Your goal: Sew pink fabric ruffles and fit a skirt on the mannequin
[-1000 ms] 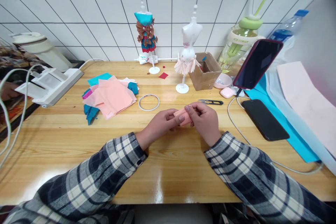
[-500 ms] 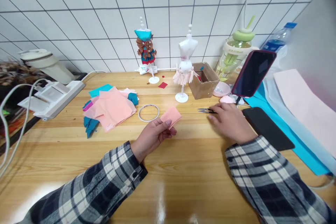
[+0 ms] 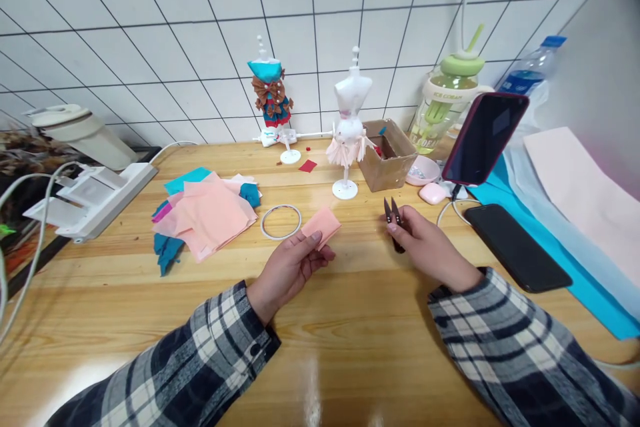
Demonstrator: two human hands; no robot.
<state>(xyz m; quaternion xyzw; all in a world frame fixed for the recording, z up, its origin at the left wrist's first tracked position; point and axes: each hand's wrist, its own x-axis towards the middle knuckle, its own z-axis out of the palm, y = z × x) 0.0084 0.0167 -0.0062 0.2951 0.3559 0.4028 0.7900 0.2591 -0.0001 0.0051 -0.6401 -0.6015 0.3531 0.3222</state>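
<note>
My left hand pinches a small folded pink piece of cloth above the wooden table. My right hand is closed round black thread snips, blades pointing up and away from me. A white ring lies just left of the pink piece. Behind it stands a white mini mannequin with a pink frilled skirt. A second mannequin in teal and brown bows stands further left.
A heap of pink and teal cloth scraps lies at left. A cardboard box, pink bowl, green-lidded bottle, propped phone and flat phone stand at right. A white device sits far left.
My hands have parted. The right hand reached to the snips on the table and lifted them. The left hand keeps the pink piece, now held out alone.
</note>
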